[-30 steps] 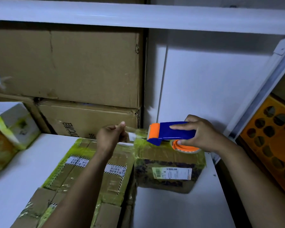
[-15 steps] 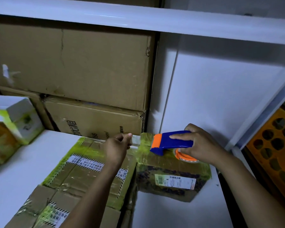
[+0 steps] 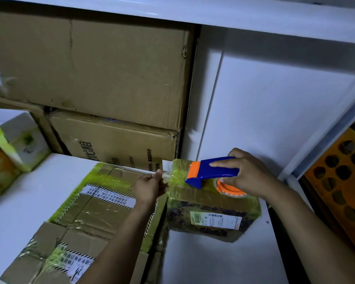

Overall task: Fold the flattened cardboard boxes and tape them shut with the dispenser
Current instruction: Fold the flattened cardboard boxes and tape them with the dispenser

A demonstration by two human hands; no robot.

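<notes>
Right of centre in the frame, the small box (image 3: 209, 203) sits on the white table (image 3: 213, 263), wrapped in glossy film. The right hand (image 3: 250, 175) is curled round the blue-and-orange dispenser (image 3: 215, 170) resting on its top; the left hand (image 3: 150, 186) seems to pinch the free tape end (image 3: 166, 175) at the box's left edge. The tape looks thin, limp and sticky: hold its very tip with 2 fingers. The box, probably light, may slide.

Single head-worn wide-angle view: looking forward and down onto white shelf board (image 3: 223, 263), facing stacked cartons (image 3: 111, 74) at rear, sitting near taped box (image 3: 205, 201) at centre.
</notes>
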